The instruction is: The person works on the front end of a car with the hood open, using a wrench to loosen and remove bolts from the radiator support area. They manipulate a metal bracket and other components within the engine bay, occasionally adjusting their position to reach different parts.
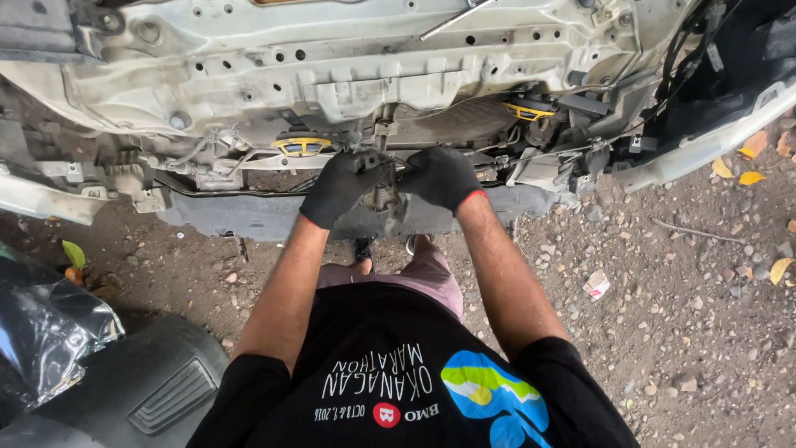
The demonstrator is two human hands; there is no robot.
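Grip: both gloved hands, left (340, 187), right (444, 177), clamped on metal bracket (383, 197); arms extended forward.

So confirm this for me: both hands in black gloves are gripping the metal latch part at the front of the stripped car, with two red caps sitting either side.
Not quite: the head view shows the caps are yellow, not red. The left hand and right hand, both in black gloves, do grip the metal latch part on the stripped car.

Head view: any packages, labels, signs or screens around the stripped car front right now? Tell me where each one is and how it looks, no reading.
Scrap of packaging: on the gravel right of the person's right arm, small crumpled rectangle, white with red marks.
Shirt print: on the black shirt at bottom centre, white lettering, a small red round badge, a blue, green and yellow shape.
Screens or signs: none visible.
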